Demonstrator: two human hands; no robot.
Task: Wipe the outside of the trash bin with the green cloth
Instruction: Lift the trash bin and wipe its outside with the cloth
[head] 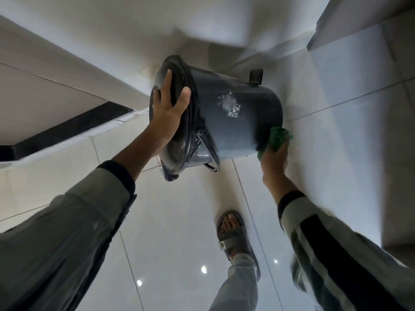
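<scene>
Tipping the bin [235,117] with your left hand [167,115] spread flat on its lid, you're gripping the green cloth [278,138] in your right hand [275,158] at the base; keep turning it, overlapping strokes.

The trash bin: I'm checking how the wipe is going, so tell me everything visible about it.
The trash bin is dark grey-blue, glossy plastic, round, tipped on its side above the tiled floor. Its lid is closed, with the left hand flat against it. A pedal sticks out near the base. A scuffed patch marks the side. The right hand presses the green cloth against the base edge.
</scene>
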